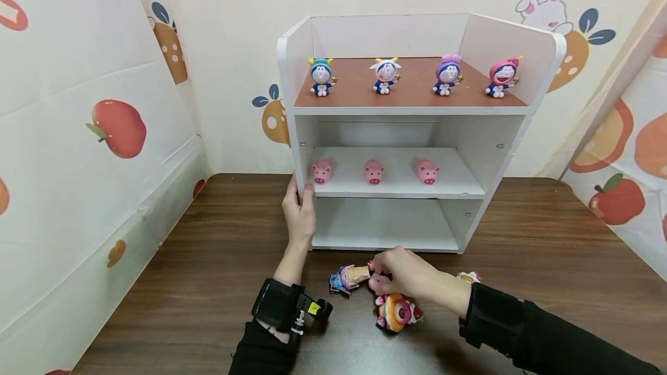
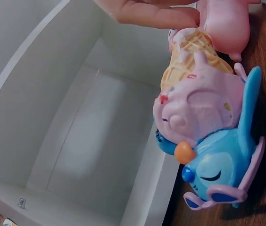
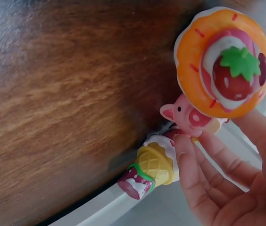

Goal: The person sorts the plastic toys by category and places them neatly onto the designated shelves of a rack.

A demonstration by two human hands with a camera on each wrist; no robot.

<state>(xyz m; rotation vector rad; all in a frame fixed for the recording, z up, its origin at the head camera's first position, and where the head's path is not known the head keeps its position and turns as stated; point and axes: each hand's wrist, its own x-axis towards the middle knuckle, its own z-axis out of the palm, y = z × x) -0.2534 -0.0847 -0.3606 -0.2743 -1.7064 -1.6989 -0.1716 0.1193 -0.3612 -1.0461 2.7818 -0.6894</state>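
Observation:
My left hand (image 1: 300, 216) grips the left side panel of the white shelf unit (image 1: 293, 126), thumb at its front edge. Low in front of the unit, my right hand (image 1: 403, 271) pinches a small pink pig figurine (image 1: 378, 284); in the right wrist view the pig's face (image 3: 187, 115) shows just past the fingertips. Close beside it lie a blue-and-pink ice-cream-cone figurine (image 2: 203, 117) and an orange doughnut figurine with a strawberry on top (image 3: 236, 66). Another cone figurine (image 3: 156, 162) lies on the table beyond the fingers.
Several blue-suited cat figurines (image 1: 385, 77) stand on the brown top shelf. Three pink pigs (image 1: 373, 172) line the middle shelf. A further small figurine (image 1: 469, 276) is partly hidden behind my right forearm. Printed sheets (image 1: 78, 190) wall the wooden table (image 1: 229, 236).

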